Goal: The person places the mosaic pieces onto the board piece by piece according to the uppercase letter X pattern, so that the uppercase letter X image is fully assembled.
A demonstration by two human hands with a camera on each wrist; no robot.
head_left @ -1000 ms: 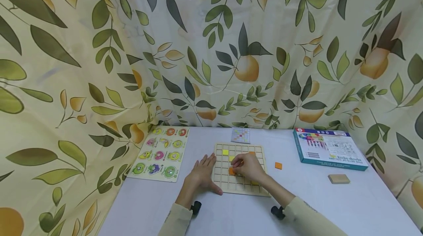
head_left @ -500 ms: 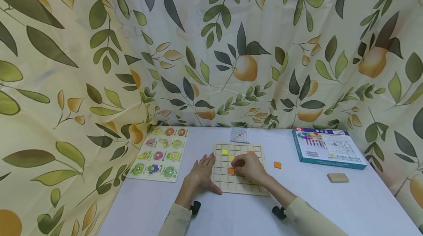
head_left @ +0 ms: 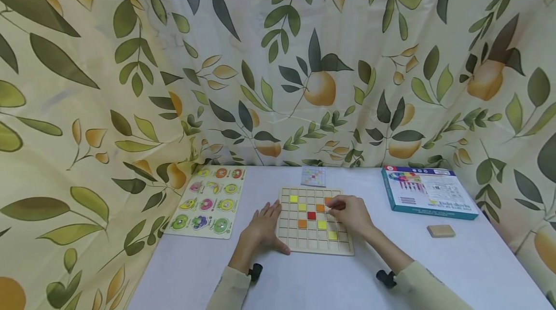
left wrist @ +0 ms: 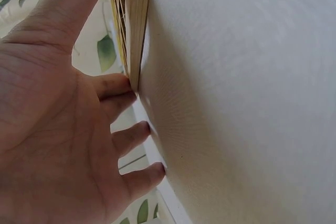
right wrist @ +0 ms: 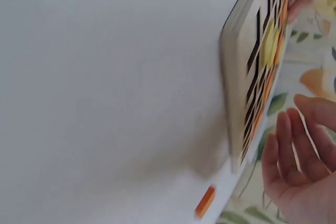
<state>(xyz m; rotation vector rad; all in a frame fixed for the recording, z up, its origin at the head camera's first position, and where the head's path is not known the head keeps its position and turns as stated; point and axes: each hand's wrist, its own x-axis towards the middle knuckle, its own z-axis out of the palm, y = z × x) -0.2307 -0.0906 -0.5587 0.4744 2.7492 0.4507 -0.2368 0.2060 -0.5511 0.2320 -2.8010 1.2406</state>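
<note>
A wooden grid board point(head_left: 304, 246) lies on the table with several coloured tiles in its cells. Among them are a red tile point(head_left: 311, 215), an orange tile point(head_left: 302, 223) and a yellow tile point(head_left: 322, 224). My left hand point(head_left: 262, 229) rests at the board's left edge, fingers spread, thumb by the near corner. Over the right edge hovers my right hand point(head_left: 353, 214), its fingers loosely bent; the right wrist view shows nothing between fingers and thumb. Beside the board in that view lies a loose orange tile point(right wrist: 205, 202), which the right hand hides in the head view.
Behind the board lies a small card with a coloured grid pattern point(head_left: 313, 176). A fruit picture board point(head_left: 204, 204) is at the left. On the right are a flat teal-edged box point(head_left: 430, 194) and a small wooden block point(head_left: 441, 231). A leaf-patterned curtain point(head_left: 243, 59) hangs behind the table.
My right hand has moved right, from the middle of the board to its right edge, uncovering the red tile and several others. The left hand stays at the board's left edge.
</note>
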